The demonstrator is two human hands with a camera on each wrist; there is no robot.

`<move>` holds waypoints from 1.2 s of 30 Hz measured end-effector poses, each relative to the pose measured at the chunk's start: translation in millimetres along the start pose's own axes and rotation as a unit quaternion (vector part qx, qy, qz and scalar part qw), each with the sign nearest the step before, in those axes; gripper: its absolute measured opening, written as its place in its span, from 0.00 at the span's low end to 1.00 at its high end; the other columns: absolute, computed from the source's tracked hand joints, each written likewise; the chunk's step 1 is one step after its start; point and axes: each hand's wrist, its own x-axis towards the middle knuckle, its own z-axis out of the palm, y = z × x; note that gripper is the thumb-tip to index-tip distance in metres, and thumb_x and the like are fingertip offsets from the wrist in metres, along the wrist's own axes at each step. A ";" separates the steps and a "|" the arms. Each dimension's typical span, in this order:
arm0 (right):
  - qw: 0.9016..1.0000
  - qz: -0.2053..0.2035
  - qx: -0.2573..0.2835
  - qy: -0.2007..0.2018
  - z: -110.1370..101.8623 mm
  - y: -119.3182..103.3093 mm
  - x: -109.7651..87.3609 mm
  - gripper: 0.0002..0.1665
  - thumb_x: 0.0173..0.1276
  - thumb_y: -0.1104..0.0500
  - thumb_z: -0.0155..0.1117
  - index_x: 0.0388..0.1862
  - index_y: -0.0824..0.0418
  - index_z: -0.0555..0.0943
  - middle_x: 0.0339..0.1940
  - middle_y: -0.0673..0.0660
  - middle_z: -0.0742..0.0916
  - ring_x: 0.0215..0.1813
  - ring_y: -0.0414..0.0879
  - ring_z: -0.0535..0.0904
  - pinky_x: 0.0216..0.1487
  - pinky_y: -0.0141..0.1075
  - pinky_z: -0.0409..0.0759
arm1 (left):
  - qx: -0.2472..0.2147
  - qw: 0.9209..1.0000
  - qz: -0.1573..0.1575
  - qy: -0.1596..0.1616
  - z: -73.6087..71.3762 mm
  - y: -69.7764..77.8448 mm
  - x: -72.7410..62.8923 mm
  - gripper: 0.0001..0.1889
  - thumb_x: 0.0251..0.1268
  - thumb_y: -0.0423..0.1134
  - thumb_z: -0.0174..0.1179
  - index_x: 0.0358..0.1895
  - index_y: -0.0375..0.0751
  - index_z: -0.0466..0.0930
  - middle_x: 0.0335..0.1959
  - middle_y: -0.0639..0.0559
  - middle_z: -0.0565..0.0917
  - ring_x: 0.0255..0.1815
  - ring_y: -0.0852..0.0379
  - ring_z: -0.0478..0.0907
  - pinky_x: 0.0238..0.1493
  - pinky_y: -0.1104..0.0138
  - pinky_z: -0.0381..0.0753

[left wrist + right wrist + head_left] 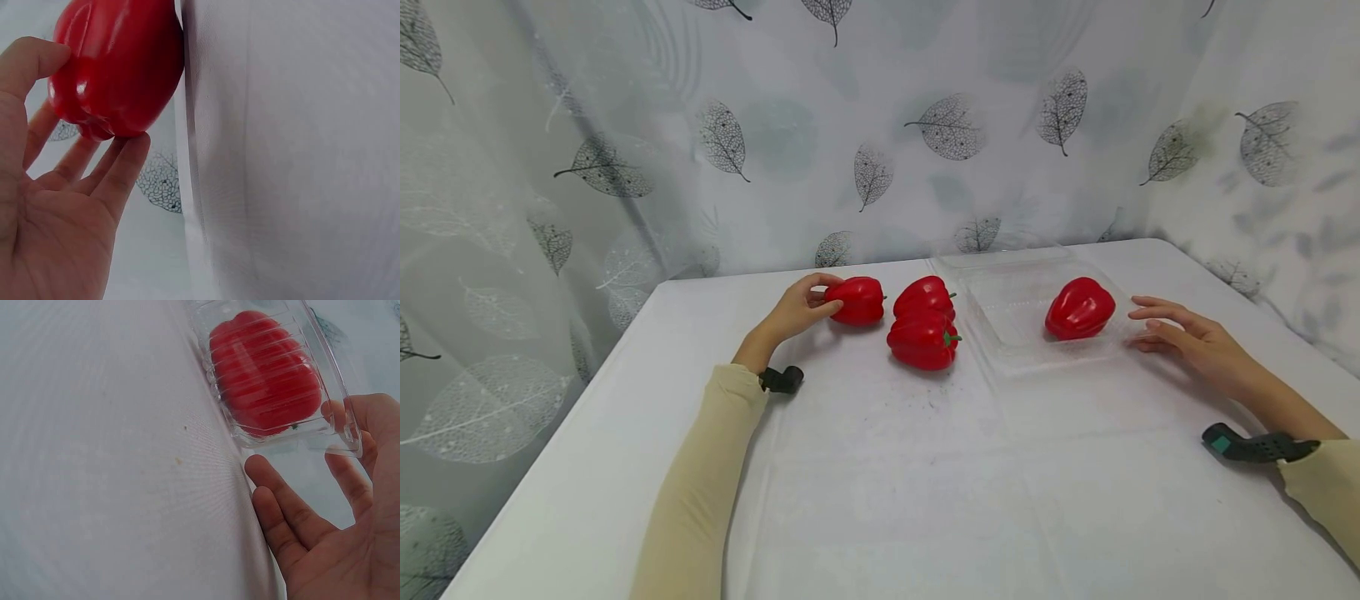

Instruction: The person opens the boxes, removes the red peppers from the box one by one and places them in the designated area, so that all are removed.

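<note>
My left hand [803, 307] is at the back left, thumb and fingertips on the blunt end of a red bell pepper [857, 301]. Seen from the left wrist, the thumb lies on one side of this pepper [119, 69] and the fingers reach its lower end. Just to its right, two more red bell peppers sit close together, one [925, 295] behind the other [921, 340]. A clear plastic container [1000, 312] holds another red bell pepper [1079, 309]. Beside that container's right edge is my right hand [1195, 342], fingers spread and loosely bent, fingertips right at the rim.
A white cloth covers the table [895, 492]. Behind it and along both sides hangs a pale curtain [805, 125] with a leaf print. The container stands towards the back right, near the table's far edge.
</note>
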 end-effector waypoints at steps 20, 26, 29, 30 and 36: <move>1.000 0.015 -0.013 0.004 1.0 1.0 0.3 0.18 0.77 0.68 0.47 0.63 0.71 0.71 0.68 0.38 0.68 0.53 0.27 0.79 0.46 0.21 0.79 | -0.018 1.000 -0.020 -0.016 -0.5 7.6 -2.4 0.28 0.62 0.34 0.66 0.64 0.34 0.68 0.63 0.39 0.71 0.62 0.38 0.73 0.64 0.53 0.73; 1.000 0.013 -0.014 0.003 0.7 1.3 0.9 0.19 0.77 0.68 0.47 0.63 0.71 0.71 0.68 0.37 0.68 0.53 0.27 0.80 0.46 0.21 0.79 | -0.009 0.999 -0.028 -0.014 0.6 5.3 -1.4 0.28 0.60 0.37 0.68 0.63 0.37 0.69 0.63 0.42 0.72 0.61 0.41 0.74 0.62 0.54 0.75; 1.000 0.009 -0.012 0.003 0.4 1.6 1.0 0.18 0.77 0.68 0.47 0.62 0.72 0.71 0.68 0.37 0.68 0.53 0.27 0.80 0.46 0.21 0.79 | -0.008 0.999 -0.027 -0.016 0.7 5.6 -1.2 0.28 0.60 0.38 0.68 0.63 0.37 0.69 0.63 0.42 0.72 0.61 0.41 0.74 0.61 0.54 0.75; 1.000 0.007 -0.011 0.003 0.2 1.7 0.9 0.18 0.77 0.68 0.47 0.62 0.72 0.71 0.68 0.37 0.68 0.53 0.28 0.80 0.46 0.21 0.79 | -0.007 0.999 -0.027 -0.017 0.8 5.6 -1.2 0.28 0.61 0.38 0.68 0.63 0.37 0.69 0.63 0.42 0.72 0.61 0.41 0.74 0.62 0.53 0.75; 1.000 0.009 -0.011 0.004 0.4 1.4 0.7 0.18 0.77 0.68 0.47 0.63 0.72 0.71 0.68 0.38 0.68 0.51 0.28 0.81 0.46 0.21 0.79 | -0.008 0.999 -0.027 -0.018 0.7 6.8 -2.4 0.27 0.63 0.39 0.66 0.63 0.38 0.69 0.63 0.43 0.71 0.61 0.41 0.74 0.62 0.53 0.74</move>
